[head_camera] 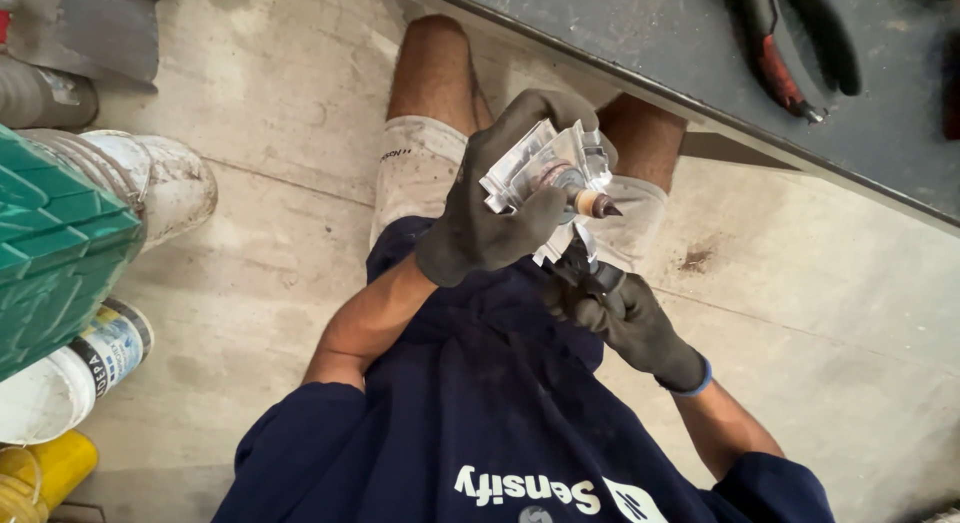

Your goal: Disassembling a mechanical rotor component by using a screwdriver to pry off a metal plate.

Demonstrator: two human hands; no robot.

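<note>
Here, the left hand (495, 218) in a dark work glove closes its fingers around a shiny angular metal part (550, 173), held above the knees, just in front of the dark grey workbench (640, 33). The right hand (630, 323), also gloved, grips a dark tool handle (580, 263) directly below the metal part. A brown pointed tip (600, 205) sticks out of the part. Red-handled pliers (780, 68) lie on the workbench.

A shiny bare-metal part (548, 173) gleamed between matt black knit-cloth gloves, the left hand (490, 223) and the right hand (630, 323). The floor (800, 313) was rough, stained concrete; the bench (650, 33) looked dull, dusty grey.
</note>
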